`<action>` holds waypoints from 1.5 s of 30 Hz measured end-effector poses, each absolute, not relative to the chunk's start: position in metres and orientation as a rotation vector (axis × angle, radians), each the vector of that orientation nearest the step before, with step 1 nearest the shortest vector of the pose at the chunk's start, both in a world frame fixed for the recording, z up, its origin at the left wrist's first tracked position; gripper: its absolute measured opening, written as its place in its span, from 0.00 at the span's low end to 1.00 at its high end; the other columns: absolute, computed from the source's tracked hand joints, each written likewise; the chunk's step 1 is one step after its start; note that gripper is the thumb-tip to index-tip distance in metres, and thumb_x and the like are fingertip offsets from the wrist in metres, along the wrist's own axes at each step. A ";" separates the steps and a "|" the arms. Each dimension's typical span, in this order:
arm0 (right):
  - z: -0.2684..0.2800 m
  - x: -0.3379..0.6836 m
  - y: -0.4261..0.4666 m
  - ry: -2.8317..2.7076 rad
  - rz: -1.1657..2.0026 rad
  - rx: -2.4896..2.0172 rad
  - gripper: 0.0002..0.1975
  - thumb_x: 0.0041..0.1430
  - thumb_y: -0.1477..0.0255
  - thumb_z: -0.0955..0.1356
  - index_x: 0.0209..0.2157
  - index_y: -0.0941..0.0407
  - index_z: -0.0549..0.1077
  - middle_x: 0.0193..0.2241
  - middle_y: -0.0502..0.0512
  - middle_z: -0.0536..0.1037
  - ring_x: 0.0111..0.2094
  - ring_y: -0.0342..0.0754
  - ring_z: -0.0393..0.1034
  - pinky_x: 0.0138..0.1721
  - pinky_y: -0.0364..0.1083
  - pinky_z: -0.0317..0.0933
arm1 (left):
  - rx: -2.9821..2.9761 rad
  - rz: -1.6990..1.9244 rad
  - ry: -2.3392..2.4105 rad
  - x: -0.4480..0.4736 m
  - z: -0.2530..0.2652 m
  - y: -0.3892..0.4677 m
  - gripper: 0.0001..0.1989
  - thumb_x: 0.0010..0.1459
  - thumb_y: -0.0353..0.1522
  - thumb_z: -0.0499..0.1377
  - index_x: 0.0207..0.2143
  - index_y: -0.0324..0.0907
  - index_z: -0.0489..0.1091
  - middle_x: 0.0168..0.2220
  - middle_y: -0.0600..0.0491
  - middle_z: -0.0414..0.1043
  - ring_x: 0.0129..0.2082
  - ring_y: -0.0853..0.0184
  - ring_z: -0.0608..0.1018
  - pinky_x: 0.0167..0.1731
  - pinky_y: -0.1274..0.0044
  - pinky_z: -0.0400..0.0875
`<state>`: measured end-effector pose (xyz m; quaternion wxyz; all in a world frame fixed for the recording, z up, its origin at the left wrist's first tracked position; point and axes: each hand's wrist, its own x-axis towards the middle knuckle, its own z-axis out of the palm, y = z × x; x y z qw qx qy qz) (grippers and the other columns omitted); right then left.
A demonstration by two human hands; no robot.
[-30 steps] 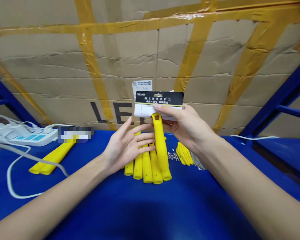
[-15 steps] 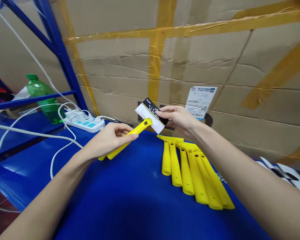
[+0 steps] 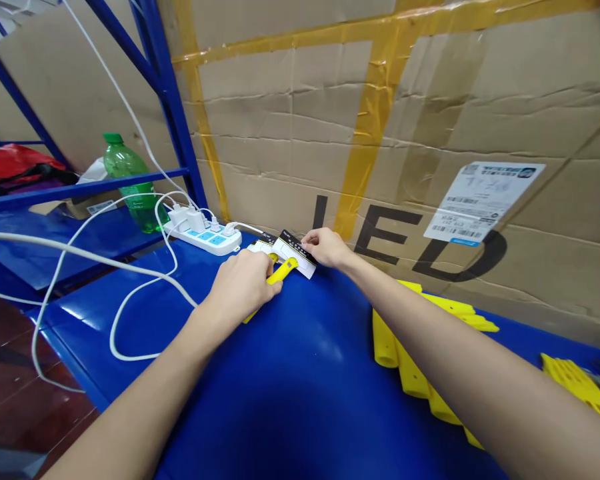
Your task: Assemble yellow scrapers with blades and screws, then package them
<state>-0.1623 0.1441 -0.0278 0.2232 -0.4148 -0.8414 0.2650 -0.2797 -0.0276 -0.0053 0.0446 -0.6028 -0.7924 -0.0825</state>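
Note:
My left hand [image 3: 244, 281] is closed around the handle of a yellow scraper [image 3: 286, 268], low over the blue surface. A black-and-white card [image 3: 306, 268] sits at the head end of this scraper. My right hand [image 3: 326, 247] pinches the card's black upper edge between thumb and fingers. Just left of it lies a second black-and-white card [image 3: 264, 244] with a bit of yellow at it, partly hidden behind my left hand. Several yellow scraper handles [image 3: 411, 373] lie in a row at the right, partly covered by my right forearm.
A white power strip [image 3: 205, 235] with plugs and looping white cables [image 3: 115, 327] lies at the left. Behind it stand a green bottle [image 3: 130, 175] and a blue metal frame [image 3: 167, 100]. A large taped cardboard box [image 3: 280, 133] forms the back. More yellow pieces [image 3: 580, 387] lie far right.
Both hands have lowered the scraper and its card toward the surface, beside the other carded one. The view has swung to the right, showing more of the box.

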 end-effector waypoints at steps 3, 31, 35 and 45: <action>-0.038 -0.167 0.144 -2.362 0.631 -1.134 0.04 0.64 0.75 0.70 0.39 0.59 0.79 0.39 0.56 0.82 0.43 0.49 0.76 0.49 0.53 0.68 | -1.833 -0.212 -2.402 -0.279 -0.008 -0.027 0.12 0.56 0.39 0.60 0.37 0.42 0.77 0.38 0.44 0.79 0.38 0.51 0.80 0.33 0.68 0.70; 0.009 -0.055 0.099 -2.536 0.314 -0.802 0.07 0.59 0.73 0.66 0.37 0.55 0.76 0.33 0.55 0.81 0.37 0.50 0.74 0.37 0.46 0.62 | -2.096 -0.273 -1.913 -0.219 -0.003 -0.026 0.19 0.69 0.37 0.48 0.53 0.36 0.72 0.56 0.35 0.73 0.57 0.47 0.74 0.55 0.63 0.68; 0.034 0.002 0.086 -2.435 0.422 -0.849 0.05 0.58 0.73 0.67 0.34 0.56 0.76 0.28 0.52 0.80 0.31 0.47 0.73 0.33 0.44 0.61 | -2.390 -0.201 -1.824 -0.167 0.012 -0.021 0.16 0.68 0.37 0.50 0.46 0.41 0.75 0.41 0.42 0.80 0.43 0.49 0.81 0.44 0.63 0.73; 0.043 0.116 0.051 -2.270 0.641 -1.117 0.05 0.58 0.71 0.68 0.34 0.55 0.77 0.25 0.51 0.78 0.27 0.46 0.71 0.28 0.46 0.59 | -2.405 0.156 -2.014 -0.093 0.040 0.031 0.15 0.61 0.39 0.55 0.44 0.42 0.77 0.42 0.39 0.80 0.42 0.51 0.82 0.37 0.67 0.74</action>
